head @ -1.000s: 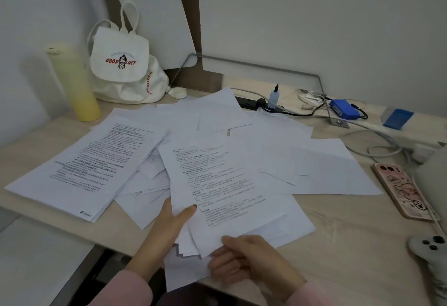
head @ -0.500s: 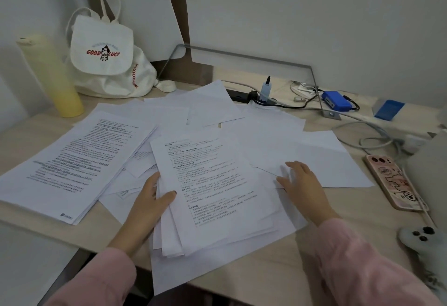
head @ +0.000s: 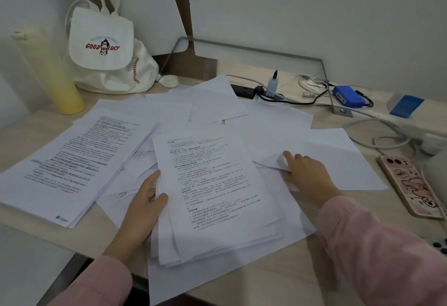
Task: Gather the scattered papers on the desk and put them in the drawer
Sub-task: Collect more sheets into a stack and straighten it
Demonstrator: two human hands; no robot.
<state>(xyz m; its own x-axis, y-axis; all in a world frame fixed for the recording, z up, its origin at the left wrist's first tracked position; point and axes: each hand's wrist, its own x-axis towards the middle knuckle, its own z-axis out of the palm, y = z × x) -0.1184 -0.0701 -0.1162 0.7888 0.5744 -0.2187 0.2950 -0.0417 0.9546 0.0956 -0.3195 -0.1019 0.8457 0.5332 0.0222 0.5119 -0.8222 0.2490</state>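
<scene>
Papers point(head: 212, 112) cover the middle of the desk point(head: 278, 276) in a loose, overlapping spread, blank sheets mixed with printed ones. At the front edge we see a printed stack point(head: 217, 192), its sheets fanned unevenly and its lowest page hanging over that edge. Our left hand point(head: 142, 211) grips the stack by its left side, thumb curled on top and fingers hidden beneath. Our right hand point(head: 309, 175) lies just right of the stack on a blank sheet point(head: 338, 160), fingers mostly straight. A corner of paper curls up beside the fingertips, and we cannot tell whether the thumb pinches it. A second printed pile point(head: 72, 160) sits toward the left edge, angled, partly overlapping the loose sheets.

Around the spread, a yellow bottle point(head: 55, 75) stands near the back left corner, with a white canvas bag point(head: 101, 46) beside it against the wall. Along the back edge a black power strip point(head: 244, 90) touches the farthest sheets, and a blue box point(head: 348, 96) lies further right. A grey cable point(head: 377, 133) loops near the right edge, and a phone point(head: 408, 184) in a pink case lies just beside the rightmost sheet.

The bag's flap reads "GOOD LUCY" in red around a small cartoon figure. The print on the pages is too small for us to read.
</scene>
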